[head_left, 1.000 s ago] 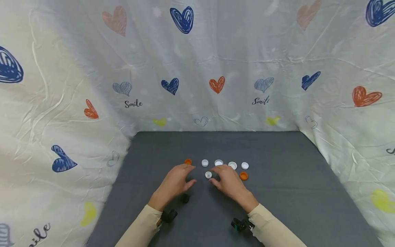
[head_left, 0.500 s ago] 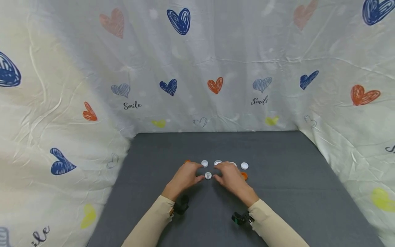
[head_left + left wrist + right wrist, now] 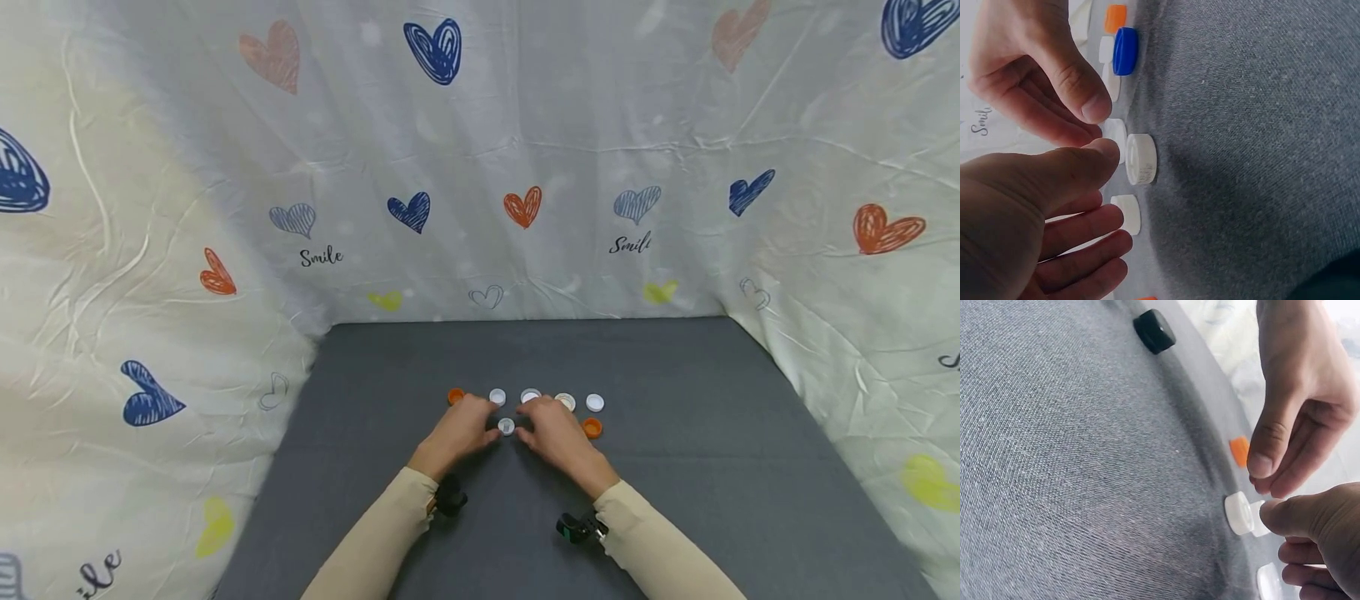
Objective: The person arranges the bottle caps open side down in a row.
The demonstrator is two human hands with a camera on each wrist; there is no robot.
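Left hand (image 3: 461, 429) and right hand (image 3: 557, 432) face each other, both empty, fingers loosely bent — and between them sits a round white plastic cap (image 3: 506, 427), flat on smooth dark-grey cloth (image 3: 675, 517).

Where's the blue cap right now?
The blue cap is in the left wrist view, left of centre near the top, just below the orange cap and right of the right hand.

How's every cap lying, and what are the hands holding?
Left hand: holding nothing
Right hand: holding nothing
Front white cap: flat, between the hands
White caps behind: flat, in a row
Left orange cap: flat
Right orange cap: flat
Blue cap: flat
Black cap: flat
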